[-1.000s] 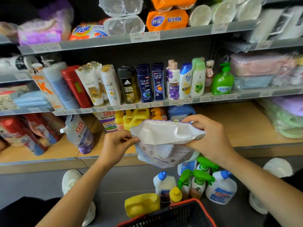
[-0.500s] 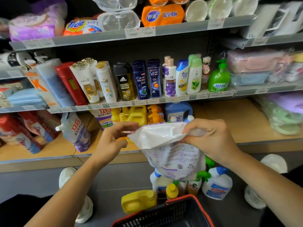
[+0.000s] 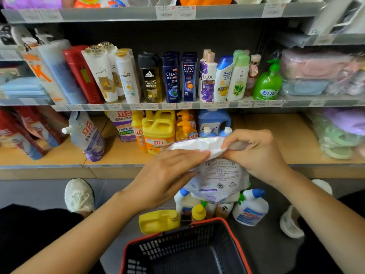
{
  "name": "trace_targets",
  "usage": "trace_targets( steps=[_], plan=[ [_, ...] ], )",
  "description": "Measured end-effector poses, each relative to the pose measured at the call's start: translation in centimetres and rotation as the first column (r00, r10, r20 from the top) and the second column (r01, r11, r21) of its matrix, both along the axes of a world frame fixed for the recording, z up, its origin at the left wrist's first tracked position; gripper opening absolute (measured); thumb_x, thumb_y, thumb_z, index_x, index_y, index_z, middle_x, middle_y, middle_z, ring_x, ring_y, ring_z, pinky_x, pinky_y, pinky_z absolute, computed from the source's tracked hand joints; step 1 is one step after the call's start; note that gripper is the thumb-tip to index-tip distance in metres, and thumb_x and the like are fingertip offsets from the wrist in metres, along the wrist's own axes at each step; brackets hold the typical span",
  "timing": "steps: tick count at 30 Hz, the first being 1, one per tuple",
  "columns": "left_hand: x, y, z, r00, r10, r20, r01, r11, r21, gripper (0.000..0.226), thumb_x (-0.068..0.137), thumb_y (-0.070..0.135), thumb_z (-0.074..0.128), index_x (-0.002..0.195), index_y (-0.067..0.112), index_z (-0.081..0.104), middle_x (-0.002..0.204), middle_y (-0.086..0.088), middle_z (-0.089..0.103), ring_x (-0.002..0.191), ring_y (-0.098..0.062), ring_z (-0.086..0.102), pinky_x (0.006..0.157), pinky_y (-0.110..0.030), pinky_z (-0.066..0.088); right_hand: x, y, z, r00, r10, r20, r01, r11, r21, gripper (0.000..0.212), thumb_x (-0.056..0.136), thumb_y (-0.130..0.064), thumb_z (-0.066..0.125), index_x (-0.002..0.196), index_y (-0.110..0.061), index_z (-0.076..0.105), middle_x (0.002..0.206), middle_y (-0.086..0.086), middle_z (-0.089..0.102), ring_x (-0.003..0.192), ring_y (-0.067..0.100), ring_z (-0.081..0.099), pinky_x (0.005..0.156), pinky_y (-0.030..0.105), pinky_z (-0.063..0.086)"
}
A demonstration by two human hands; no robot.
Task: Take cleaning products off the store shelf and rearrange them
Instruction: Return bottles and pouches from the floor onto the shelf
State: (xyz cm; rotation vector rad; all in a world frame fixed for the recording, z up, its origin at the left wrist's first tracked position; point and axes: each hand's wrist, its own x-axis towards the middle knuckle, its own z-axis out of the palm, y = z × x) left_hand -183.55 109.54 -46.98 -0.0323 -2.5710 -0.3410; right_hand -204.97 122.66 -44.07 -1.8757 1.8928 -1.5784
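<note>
Held a refill pouch (image 3: 217,176) at centre frame — above the black basket (image 3: 177,242).
Pinched its top edge with the left hand (image 3: 167,175); clenched the right hand (image 3: 254,153) round its corner.

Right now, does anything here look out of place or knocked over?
Yes. A yellow jug lies on its side on the floor beside the basket, with bottles standing next to it. On the bottom shelf a spout pouch leans over. The white pouch held by the left hand and right hand is crumpled.
</note>
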Motion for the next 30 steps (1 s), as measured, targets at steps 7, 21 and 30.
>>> trace_targets(
  steps=[7,21,30],
  plan=[
    [1.0,-2.8,-2.0,0.994,0.057,-0.090,-0.049,0.995,0.090,0.032,0.096,0.017,0.071,0.127,0.009,0.070,0.131,0.002,0.068,0.126,-0.017,0.061,0.098,-0.044,0.053,-0.7,0.0,0.0,1.000,-0.014,-0.023,0.014,1.000,0.022,0.031,0.066,-0.003,0.089,0.080,-0.024,0.071,0.081,-0.011,0.069,0.085,0.008,0.068,0.077,0.011,0.051],
    [1.7,-5.2,-5.1,0.905,0.426,-0.021,-0.277,0.625,0.729,0.045,0.083,0.028,0.081,0.121,0.030,0.056,0.112,0.006,0.062,0.096,-0.016,0.067,0.072,-0.023,0.057,-1.3,-0.3,0.5,0.991,-0.059,0.120,0.054,0.997,0.046,0.020,0.066,-0.023,0.086,0.080,-0.015,0.074,0.087,-0.004,0.074,0.086,0.004,0.069,0.082,0.018,0.053],
    [-1.0,-3.6,-11.6,0.947,0.059,0.316,-0.318,0.310,0.896,0.042,0.096,0.015,0.069,0.137,0.016,0.058,0.130,0.003,0.068,0.120,-0.013,0.064,0.099,-0.029,0.053,-1.4,-1.8,0.0,0.975,-0.063,0.215,0.071,0.997,-0.031,0.024,0.069,-0.016,0.091,0.076,-0.027,0.070,0.075,-0.019,0.071,0.077,-0.004,0.064,0.078,0.012,0.048]
  ],
)
